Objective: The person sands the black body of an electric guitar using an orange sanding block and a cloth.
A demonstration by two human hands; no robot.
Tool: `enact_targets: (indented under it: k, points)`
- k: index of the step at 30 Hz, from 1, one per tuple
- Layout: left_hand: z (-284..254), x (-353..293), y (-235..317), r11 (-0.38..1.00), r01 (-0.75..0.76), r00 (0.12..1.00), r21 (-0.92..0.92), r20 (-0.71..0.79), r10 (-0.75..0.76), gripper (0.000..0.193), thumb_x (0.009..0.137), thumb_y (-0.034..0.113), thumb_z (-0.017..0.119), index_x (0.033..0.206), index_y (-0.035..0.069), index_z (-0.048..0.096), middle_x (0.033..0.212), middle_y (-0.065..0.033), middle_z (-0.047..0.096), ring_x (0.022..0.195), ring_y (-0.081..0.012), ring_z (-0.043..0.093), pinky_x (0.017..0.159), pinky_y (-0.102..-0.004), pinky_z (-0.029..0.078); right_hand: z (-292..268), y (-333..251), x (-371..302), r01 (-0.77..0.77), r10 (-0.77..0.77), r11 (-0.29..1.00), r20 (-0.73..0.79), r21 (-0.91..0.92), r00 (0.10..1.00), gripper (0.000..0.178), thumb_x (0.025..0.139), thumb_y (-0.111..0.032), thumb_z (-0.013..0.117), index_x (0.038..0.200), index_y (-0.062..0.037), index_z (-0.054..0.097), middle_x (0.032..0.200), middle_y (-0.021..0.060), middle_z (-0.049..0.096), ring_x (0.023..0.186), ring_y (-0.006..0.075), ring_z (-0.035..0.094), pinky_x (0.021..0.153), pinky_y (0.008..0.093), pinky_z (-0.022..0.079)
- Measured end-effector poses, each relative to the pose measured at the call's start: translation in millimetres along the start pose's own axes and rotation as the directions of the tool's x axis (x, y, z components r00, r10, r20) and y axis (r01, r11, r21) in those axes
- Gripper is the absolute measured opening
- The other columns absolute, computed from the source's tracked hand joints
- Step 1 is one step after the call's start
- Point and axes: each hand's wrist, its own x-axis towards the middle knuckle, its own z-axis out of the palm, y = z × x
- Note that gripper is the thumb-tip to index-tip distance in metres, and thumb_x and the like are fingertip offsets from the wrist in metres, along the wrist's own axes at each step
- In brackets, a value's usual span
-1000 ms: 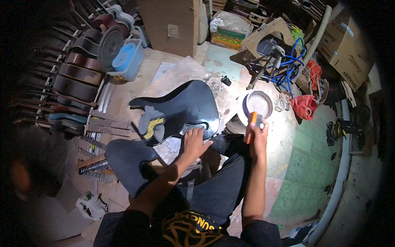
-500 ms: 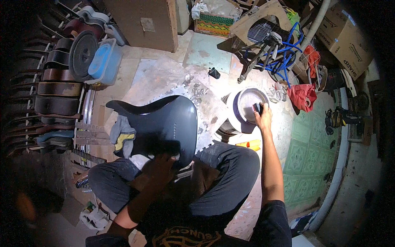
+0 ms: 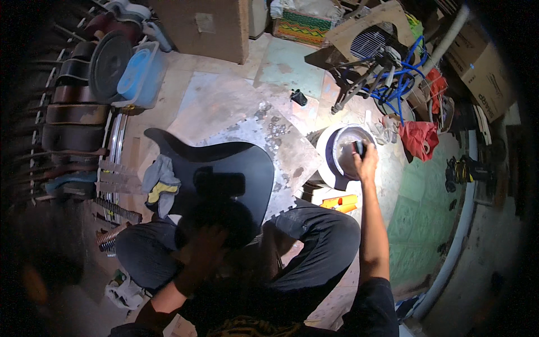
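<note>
A glossy black guitar body (image 3: 224,163) lies tilted over my lap, with dark reflections on its face. My left hand (image 3: 205,244), in deep shadow, grips its near edge; the fingers show only faintly. A grey cloth with a yellow patch (image 3: 160,185) hangs on the body's left side. Out to the right, my right hand (image 3: 366,163) is closed around a small dark block (image 3: 359,147). It holds the block over a round, brightly lit basin (image 3: 343,147); whether the block touches what is inside, I cannot tell.
Orange strips (image 3: 339,203) lie beside my right knee. A small black cup (image 3: 298,98) stands on the floor beyond the worn board (image 3: 224,104). Several guitar bodies (image 3: 76,114) line the left side, near a clear tub (image 3: 147,84). A blue hose (image 3: 400,90) and red bag (image 3: 418,137) lie far right.
The guitar body has tilted slightly, and its reflections have shifted. My left hand has become darker in shadow. My right hand stays at the basin with the block. The whole view has shifted a little.
</note>
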Motion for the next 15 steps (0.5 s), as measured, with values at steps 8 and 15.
enact_targets:
  k: [8, 15]
  points:
    - [-54.4, 60.3, 2.5, 0.94, 0.235, 0.952, -0.248, 0.255, -0.17, 0.041, 0.088, 0.038, 0.073, 0.108, 0.004, 0.065, 0.111, -0.0183, 0.064, 0.105, -0.0389, 0.06, 0.087, -0.0499, 0.049, -71.0, -149.6, -61.1, 0.01, -0.06, 0.867, 0.084, 0.499, 0.995, 0.045, 0.089, -0.007, 0.073, 0.13, 0.0012, 0.058, 0.123, 0.0171, 0.065, 0.117, 0.028, 0.061, 0.105, 0.0398, 0.044]
    - [-61.0, 139.4, -40.7, 0.994, 0.069, 0.675, -0.079, -0.73, -0.105, 0.031, 0.09, 0.029, 0.075, 0.106, 0.004, 0.063, 0.109, -0.0136, 0.06, 0.106, -0.0346, 0.056, 0.093, -0.047, 0.043, -10.2, -275.6, -159.9, 0.131, -0.166, 0.963, 0.136, 0.234, 0.977, 0.055, 0.085, -0.007, 0.075, 0.137, -0.0177, 0.063, 0.119, 0.0253, 0.057, 0.11, 0.043, 0.053, 0.097, 0.0493, 0.043]
